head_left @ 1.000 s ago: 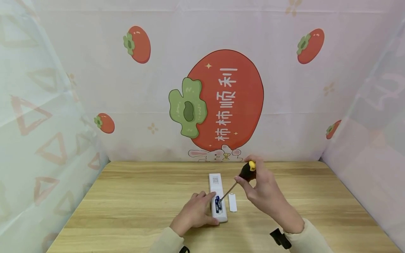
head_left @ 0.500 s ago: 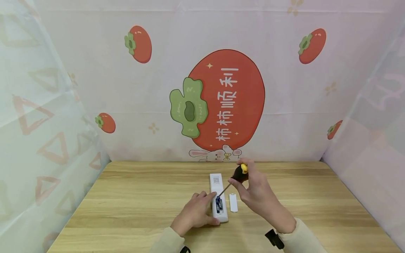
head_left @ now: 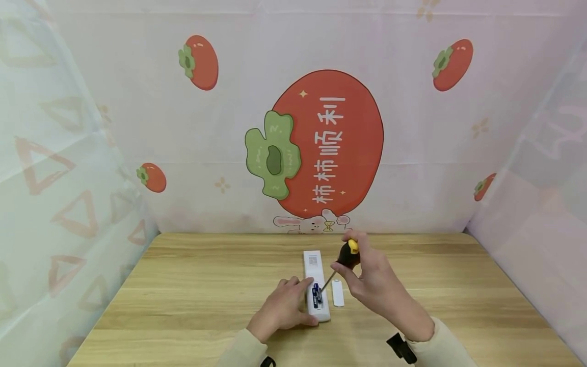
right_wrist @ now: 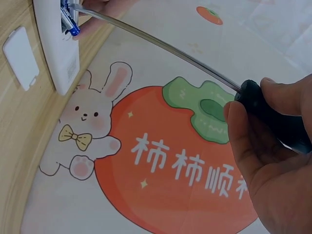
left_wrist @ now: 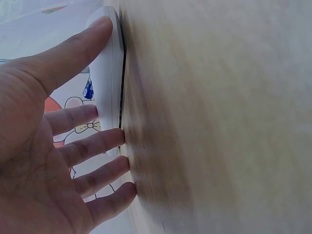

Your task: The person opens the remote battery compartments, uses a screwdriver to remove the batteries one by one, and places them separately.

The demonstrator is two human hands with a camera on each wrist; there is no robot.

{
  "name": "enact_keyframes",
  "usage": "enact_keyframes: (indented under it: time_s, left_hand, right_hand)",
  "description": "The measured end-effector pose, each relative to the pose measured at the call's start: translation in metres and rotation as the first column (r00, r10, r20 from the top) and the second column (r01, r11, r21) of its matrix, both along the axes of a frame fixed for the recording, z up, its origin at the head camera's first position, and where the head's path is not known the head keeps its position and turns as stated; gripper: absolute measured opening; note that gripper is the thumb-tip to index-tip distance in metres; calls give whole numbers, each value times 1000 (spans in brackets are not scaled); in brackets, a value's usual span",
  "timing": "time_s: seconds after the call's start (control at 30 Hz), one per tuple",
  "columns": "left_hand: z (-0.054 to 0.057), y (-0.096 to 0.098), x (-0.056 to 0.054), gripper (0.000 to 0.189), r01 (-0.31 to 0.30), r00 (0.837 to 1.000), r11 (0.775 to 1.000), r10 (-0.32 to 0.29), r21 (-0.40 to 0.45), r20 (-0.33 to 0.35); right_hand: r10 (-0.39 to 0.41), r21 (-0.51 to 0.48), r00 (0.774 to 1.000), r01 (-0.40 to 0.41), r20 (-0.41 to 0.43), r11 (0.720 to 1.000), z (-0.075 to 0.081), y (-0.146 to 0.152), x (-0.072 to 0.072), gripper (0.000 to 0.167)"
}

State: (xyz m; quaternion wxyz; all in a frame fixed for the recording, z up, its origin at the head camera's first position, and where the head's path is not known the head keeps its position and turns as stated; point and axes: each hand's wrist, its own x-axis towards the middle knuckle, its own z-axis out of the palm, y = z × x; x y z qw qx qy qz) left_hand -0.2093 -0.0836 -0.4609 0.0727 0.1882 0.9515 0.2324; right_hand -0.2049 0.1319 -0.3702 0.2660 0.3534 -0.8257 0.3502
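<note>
A white remote control (head_left: 313, 270) lies back up on the wooden table, its battery compartment uncovered. Blue and dark batteries (head_left: 315, 299) sit inside; one shows a blue end (right_wrist: 74, 30) in the right wrist view. My right hand (head_left: 378, 285) grips a screwdriver (head_left: 348, 255) by its black and yellow handle. The thin metal shaft (right_wrist: 170, 48) slants down so that its tip is at the batteries. My left hand (head_left: 282, 311) steadies the remote from the left, thumb on its near end and index fingertip along its side, the other fingers spread straight with tips at the tabletop.
A white battery cover (head_left: 338, 293) lies on the table (head_left: 192, 285) just right of the remote. Behind the table's far edge stands a pale backdrop (head_left: 229, 76) printed with persimmons and a rabbit. Fabric walls close off both sides.
My right hand has moved left with the screwdriver; its tip went to the far end of the batteries, then came back nearer and right. My left hand and the remote stay in place.
</note>
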Motion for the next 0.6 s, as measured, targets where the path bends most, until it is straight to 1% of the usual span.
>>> enact_keyframes:
  time_s: [0.17, 0.4, 0.6]
  left_hand:
    - [0, -1, 0, 90, -3, 1000, 1000, 3, 7, 2]
    - [-1, -1, 0, 91, -4, 1000, 1000, 4, 4, -12]
    - [0, -1, 1, 92, -7, 1000, 1000, 7, 5, -6]
  right_hand:
    - [21, 24, 1000, -21, 8, 999, 1, -1, 1, 66]
    - [41, 44, 999, -41, 8, 998, -1, -1, 2, 63]
    - [33, 43, 999, -33, -9, 999, -5, -2, 1, 62]
